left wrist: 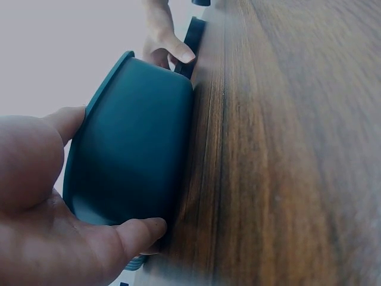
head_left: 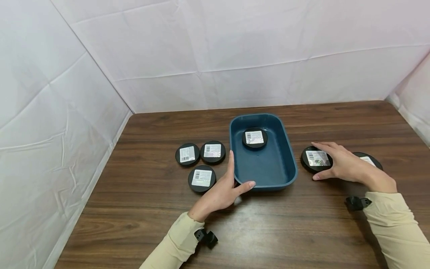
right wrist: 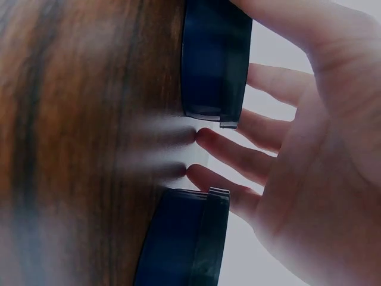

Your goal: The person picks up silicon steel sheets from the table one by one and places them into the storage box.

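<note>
Nearest, the table [head_left: 285, 228] offers open room between the two sleeves. Ahead, the left hand [head_left: 218, 192] touches the blue tray [head_left: 263, 168] at its near left corner, thumb and fingers spread along rim and wall. Beside that hand sit three loose discs [head_left: 202, 178], left of the tray. The right hand [head_left: 346, 164] curves thumb and fingers round the edges of a labelled disc [head_left: 317, 158], pinch firmness unclear; a half-hidden disc [head_left: 367, 160] lies behind the wrist. Farther, one boxed-in disc [head_left: 254, 138] rests inside the tray, so the work looks early: one in, five outside. The tray's near floor has space; its raised rim needs clearing.
</note>
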`<control>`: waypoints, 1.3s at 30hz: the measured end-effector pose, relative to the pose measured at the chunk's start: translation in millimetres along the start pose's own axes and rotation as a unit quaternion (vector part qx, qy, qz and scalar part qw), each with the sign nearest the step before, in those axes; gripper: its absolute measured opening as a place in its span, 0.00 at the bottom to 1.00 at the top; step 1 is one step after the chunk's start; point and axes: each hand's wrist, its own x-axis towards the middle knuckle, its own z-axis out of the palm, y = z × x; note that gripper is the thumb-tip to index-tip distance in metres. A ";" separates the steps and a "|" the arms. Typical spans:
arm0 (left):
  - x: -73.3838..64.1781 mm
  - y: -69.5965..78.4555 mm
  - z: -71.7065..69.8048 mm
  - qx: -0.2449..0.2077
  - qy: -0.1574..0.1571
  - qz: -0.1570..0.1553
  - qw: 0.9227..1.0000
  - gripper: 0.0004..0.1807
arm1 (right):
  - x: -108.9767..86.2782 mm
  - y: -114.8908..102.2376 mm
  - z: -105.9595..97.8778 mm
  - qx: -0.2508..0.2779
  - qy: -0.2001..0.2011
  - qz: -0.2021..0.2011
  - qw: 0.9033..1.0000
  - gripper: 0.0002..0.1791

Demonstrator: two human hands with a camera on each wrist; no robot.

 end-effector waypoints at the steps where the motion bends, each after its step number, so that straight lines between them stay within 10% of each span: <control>1: -0.1 -0.2 0.1 0.000 0.000 0.000 1.000 0.57 | -0.1 -0.1 0.2 0.000 -0.001 0.001 1.000 0.65; 39: 1.1 0.1 -0.6 0.002 0.002 0.001 1.000 0.58 | 3.2 -0.4 1.7 -0.026 0.026 -0.003 0.999 0.56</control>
